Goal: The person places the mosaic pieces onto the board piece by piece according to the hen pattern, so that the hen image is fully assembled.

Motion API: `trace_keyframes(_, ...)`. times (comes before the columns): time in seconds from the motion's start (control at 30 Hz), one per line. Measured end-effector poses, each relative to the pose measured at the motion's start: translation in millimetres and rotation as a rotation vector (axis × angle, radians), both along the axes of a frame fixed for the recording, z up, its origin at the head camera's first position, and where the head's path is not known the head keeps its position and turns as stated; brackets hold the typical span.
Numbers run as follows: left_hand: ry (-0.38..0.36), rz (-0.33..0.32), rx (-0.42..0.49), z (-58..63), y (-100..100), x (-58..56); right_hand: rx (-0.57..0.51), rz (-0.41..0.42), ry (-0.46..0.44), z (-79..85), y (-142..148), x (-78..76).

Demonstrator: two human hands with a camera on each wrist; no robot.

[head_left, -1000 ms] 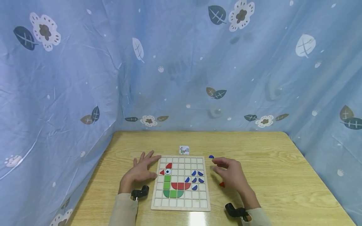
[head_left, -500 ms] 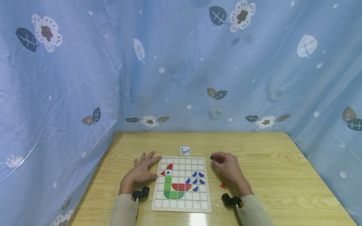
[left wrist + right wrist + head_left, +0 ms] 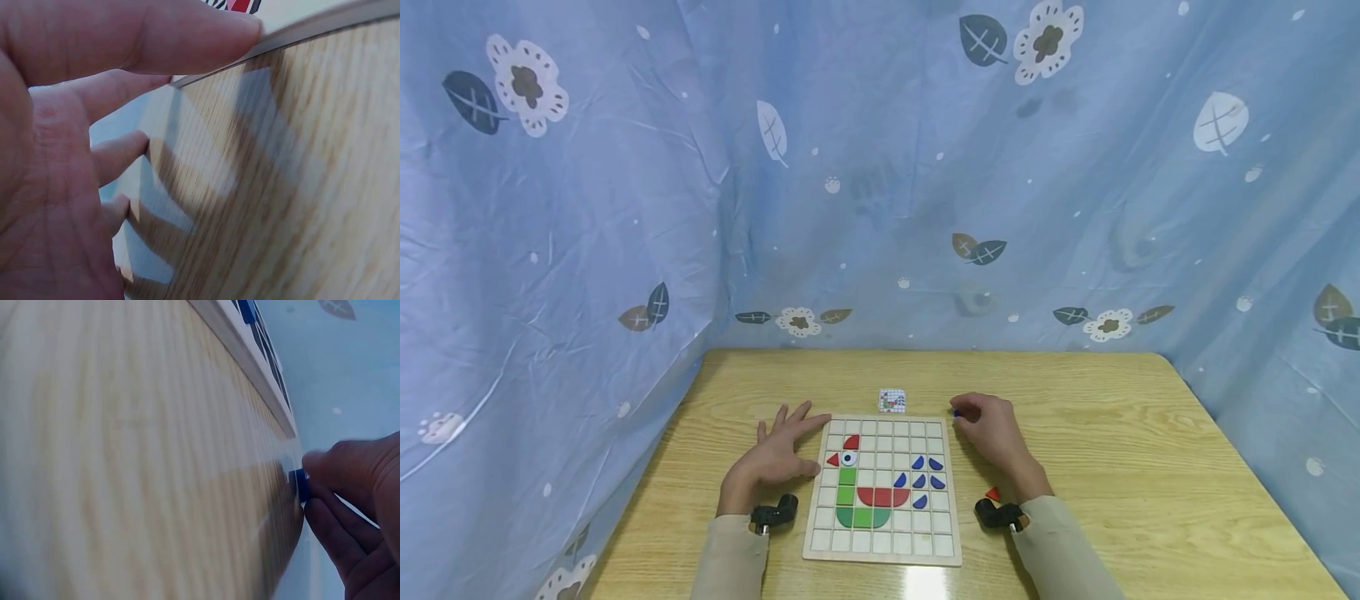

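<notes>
A wooden grid board [image 3: 940, 546] lies on the table, bearing red, green and blue flat pieces laid out like a bird with a round eye piece [image 3: 849, 457]. My left hand [image 3: 772, 457] has its fingers spread, with thumb and index fingertip touching the board's left edge. Beyond the board's far right corner, my right hand [image 3: 996, 429] pinches a small blue half-round piece [image 3: 302, 485] between thumb and fingers. That piece is low at the tabletop, mostly covered by the fingers in the head view.
A small printed card [image 3: 892, 401] with a bird pattern lies behind the board. One red triangle [image 3: 992, 493] sits on the table right of the board, near the right wrist. A blue patterned curtain [image 3: 880, 208] hangs around the table.
My right hand has moved forward and left, and its fingers have closed on the blue half-round piece, which has shifted slightly. The left hand stays at the board's edge.
</notes>
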State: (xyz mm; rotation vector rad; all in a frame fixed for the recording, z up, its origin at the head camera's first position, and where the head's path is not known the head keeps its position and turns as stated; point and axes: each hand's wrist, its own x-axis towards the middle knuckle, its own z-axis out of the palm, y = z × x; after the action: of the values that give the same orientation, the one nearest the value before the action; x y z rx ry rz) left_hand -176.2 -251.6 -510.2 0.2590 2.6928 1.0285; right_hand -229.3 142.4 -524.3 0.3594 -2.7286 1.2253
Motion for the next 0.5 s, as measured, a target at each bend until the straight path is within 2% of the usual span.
trace_keyframes(0.3,0.008,0.0,0.007,-1.3,0,-0.6,0.054,0.027,0.062,-4.2,-2,-2.2)
trace_keyframes(0.5,0.005,-0.001,0.003,-1.0,1,-1.3,0.025,0.029,0.034,-0.9,6,13.8)
